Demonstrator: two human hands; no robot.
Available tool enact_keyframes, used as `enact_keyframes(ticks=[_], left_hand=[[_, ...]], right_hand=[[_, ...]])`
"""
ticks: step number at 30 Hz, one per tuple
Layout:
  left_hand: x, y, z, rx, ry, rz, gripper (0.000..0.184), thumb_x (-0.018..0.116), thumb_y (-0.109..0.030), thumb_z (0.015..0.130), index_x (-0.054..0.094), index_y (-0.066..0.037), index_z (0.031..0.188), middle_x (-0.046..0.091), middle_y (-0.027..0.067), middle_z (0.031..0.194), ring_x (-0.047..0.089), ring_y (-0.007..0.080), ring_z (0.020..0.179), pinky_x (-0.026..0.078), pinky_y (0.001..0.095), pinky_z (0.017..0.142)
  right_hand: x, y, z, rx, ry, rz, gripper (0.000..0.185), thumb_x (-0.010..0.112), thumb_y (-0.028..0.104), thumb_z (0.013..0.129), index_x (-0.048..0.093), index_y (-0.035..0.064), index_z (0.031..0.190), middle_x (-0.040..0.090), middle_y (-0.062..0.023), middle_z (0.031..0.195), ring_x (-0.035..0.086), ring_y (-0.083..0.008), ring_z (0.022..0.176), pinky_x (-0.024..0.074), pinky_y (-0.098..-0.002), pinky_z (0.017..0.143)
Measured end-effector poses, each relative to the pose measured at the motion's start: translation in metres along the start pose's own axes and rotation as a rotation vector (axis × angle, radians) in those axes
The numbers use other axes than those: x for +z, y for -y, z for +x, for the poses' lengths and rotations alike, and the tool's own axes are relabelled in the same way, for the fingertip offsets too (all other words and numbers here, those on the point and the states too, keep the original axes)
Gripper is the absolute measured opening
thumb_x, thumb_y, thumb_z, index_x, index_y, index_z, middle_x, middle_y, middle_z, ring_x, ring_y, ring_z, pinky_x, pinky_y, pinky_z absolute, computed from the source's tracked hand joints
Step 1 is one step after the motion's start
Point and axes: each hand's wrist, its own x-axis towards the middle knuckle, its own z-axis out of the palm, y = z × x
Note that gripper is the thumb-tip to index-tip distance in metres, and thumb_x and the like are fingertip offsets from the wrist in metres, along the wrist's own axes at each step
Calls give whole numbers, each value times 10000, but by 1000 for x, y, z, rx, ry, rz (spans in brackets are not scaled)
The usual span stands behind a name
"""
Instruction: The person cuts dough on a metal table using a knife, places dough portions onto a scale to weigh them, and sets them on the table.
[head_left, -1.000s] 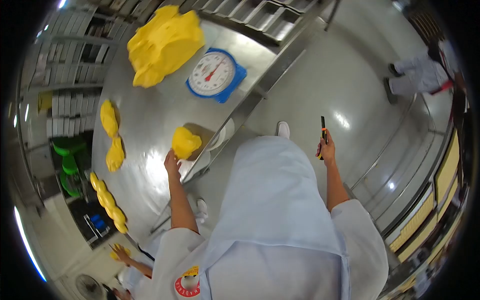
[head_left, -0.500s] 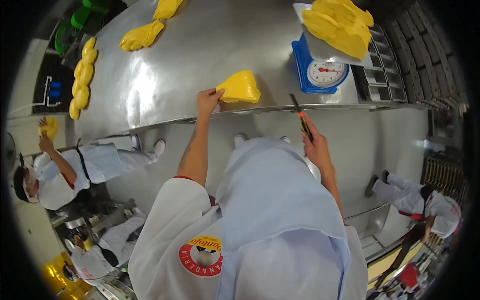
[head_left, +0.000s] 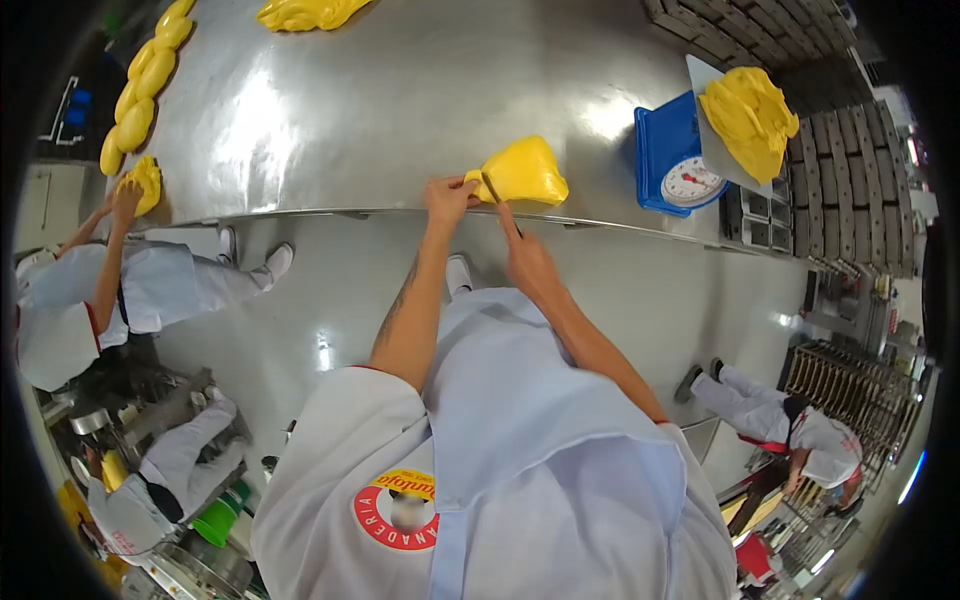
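Observation:
A smooth yellow piece of dough [head_left: 525, 172] lies near the front edge of the steel table. My left hand [head_left: 450, 198] pinches its narrow left end between the fingers. In my right hand [head_left: 530, 264] is a knife [head_left: 490, 186], its dark blade lying across the dough's narrow neck close to my left fingertips. Whether the blade has gone into the dough, I cannot tell.
A blue dial scale [head_left: 652, 165] at the right bears a plate heaped with yellow dough [head_left: 748, 120]. More dough [head_left: 312, 12] lies at the far side. Rounded dough pieces [head_left: 155, 72] line the table's left end, where a co-worker's hands [head_left: 125, 200] press dough. Metal pans [head_left: 840, 180] are stacked right.
My right hand has brought the knife leftward from beyond the table edge onto the dough's neck. My left hand keeps its hold. The co-worker's dough is now on the table. The view has shifted.

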Motion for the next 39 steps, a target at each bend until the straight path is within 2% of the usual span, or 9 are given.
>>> enact_keyframes(ticks=[5,12,15,20,22,24,27,31,39], left_hand=[[-32,18,17,14,-72,-234,247,700,-66,879,706,112,1050,725,136,895,719,194,737,617,290,668],[-45,13,10,12,25,-171,242,665,-66,905,700,77,1098,718,131,953,717,201,781,587,295,658],[-65,18,16,19,-225,-506,274,643,-108,919,649,54,1140,702,130,994,706,224,834,586,328,720],[-161,-11,8,398,-74,-673,246,601,-139,921,500,-71,1135,636,153,1013,677,312,953,589,451,791],[-166,-53,15,111,-191,-456,168,531,-178,955,503,-88,1095,648,106,958,620,180,780,525,294,648],[-163,-75,38,234,437,-538,206,480,-168,950,551,-89,1126,639,58,917,583,131,763,469,265,614],[-25,-163,30,197,270,-326,354,452,-132,926,583,-78,1251,646,54,995,609,144,852,510,291,710],[164,-276,-21,562,702,57,383,551,-121,941,617,-29,1306,624,85,1245,627,170,1033,500,302,901],[423,-352,-66,1191,622,566,325,712,-254,901,714,-40,1145,741,88,1013,691,190,911,527,313,837]], right_hand=[[-10,-22,-68,15,151,-33,868,539,-18,873,136,202,1609,610,-287,870,642,-462,740,537,-547,679],[-1,13,21,-129,-77,-22,805,550,46,928,145,206,1604,609,-292,893,641,-466,742,529,-543,640],[20,-3,12,10,96,-117,752,513,83,961,151,239,1602,617,-285,927,635,-474,771,521,-550,671],[13,-115,-111,-37,167,101,695,496,137,987,192,294,1592,642,-239,1009,654,-443,809,534,-538,727],[-36,-111,-142,139,72,196,689,492,105,989,209,293,1588,650,-217,1003,650,-406,866,522,-491,780],[-56,-121,-159,250,-122,299,675,495,89,989,239,277,1584,649,-208,965,646,-376,873,519,-448,799],[-52,-154,-176,359,-410,416,645,501,70,990,294,250,1574,632,-169,881,636,-298,783,517,-398,737],[-40,-187,-202,564,-689,498,627,496,61,993,322,235,1570,576,-74,730,575,-163,581,508,-345,568],[58,-256,-298,948,-920,724,626,471,22,996,340,250,1564,548,-48,693,539,-144,558,476,-301,552]])
